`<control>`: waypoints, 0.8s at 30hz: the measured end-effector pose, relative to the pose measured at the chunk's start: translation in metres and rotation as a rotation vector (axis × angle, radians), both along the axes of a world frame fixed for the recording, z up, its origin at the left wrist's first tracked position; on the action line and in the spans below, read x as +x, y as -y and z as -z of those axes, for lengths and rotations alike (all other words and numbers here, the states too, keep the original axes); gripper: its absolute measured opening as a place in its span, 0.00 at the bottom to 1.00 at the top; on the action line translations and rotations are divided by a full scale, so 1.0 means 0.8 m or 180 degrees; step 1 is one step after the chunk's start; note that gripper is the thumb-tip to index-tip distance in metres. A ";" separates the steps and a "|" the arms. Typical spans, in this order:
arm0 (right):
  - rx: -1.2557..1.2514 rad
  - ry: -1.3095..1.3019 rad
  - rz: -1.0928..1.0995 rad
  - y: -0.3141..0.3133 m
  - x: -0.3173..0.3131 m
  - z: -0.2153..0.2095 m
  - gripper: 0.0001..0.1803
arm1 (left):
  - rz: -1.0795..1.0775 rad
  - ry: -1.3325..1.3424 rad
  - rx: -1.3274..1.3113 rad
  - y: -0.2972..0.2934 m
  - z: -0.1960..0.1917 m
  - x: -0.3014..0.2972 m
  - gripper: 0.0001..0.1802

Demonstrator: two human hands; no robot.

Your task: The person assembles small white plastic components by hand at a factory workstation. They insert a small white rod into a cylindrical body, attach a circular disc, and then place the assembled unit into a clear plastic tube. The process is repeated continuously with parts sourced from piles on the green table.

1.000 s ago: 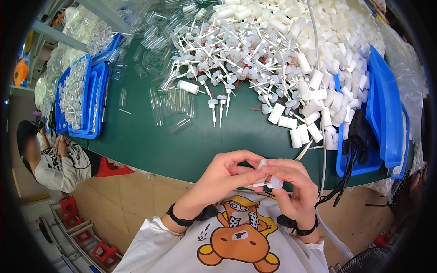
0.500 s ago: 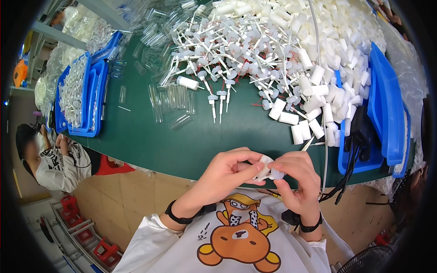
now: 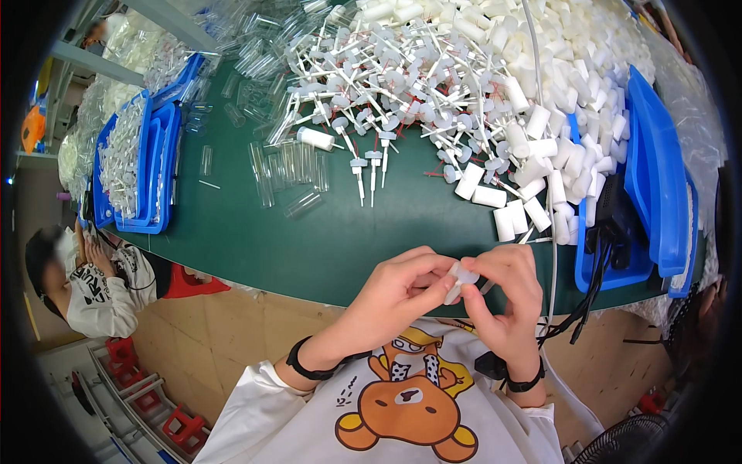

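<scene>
- Both hands stayed together at the counter (image 3: 255, 240) edge, left hand (image 3: 402, 290) and right hand (image 3: 506, 290) pinching a small white cap (image 3: 462, 276).
- White pump sprayers (image 3: 402, 85), clear tubes (image 3: 290, 166) and white caps (image 3: 541, 166) lay beyond; black cables (image 3: 595, 263) hung just right.

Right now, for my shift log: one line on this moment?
left hand: pinching small white part | right hand: gripping same part | over green table edge

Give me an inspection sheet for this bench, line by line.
Surface: green table, crowded toward the far side.
Job's things: small white plastic part pinched between both hands.
Clutter: heap of white pump stems, white caps, clear tubes.
Hands: left hand and right hand both closed on the part.
Cables: black cables hang over the table edge.
Surroundings: blue trays, another person at left.
</scene>
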State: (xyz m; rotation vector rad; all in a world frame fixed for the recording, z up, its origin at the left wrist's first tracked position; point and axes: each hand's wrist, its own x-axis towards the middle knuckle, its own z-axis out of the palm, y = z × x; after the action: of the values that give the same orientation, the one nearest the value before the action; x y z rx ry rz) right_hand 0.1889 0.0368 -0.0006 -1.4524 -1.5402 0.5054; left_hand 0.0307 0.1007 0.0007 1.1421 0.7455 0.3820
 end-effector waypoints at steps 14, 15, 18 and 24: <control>-0.1311 -0.2846 -0.0434 0.005 0.012 0.015 0.11 | -0.0030 -0.0159 0.0304 0.011 0.003 0.003 0.10; -0.1386 -0.2893 -0.0506 0.003 0.016 0.016 0.11 | -0.0021 -0.0212 0.0485 0.011 0.002 0.004 0.10; -0.1570 -0.3089 -0.0624 0.000 0.019 0.013 0.12 | 0.0339 -0.0498 0.0784 0.001 -0.012 0.002 0.11; -0.1401 -0.2948 -0.0805 0.000 0.020 0.003 0.14 | -0.0214 0.0001 -0.0051 0.006 -0.004 -0.001 0.10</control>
State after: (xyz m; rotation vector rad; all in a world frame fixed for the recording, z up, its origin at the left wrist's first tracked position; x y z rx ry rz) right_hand 0.2046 0.0365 -0.0028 -1.0545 -0.8709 1.4964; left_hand 0.0297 0.0959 0.0039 1.1040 0.7869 0.4319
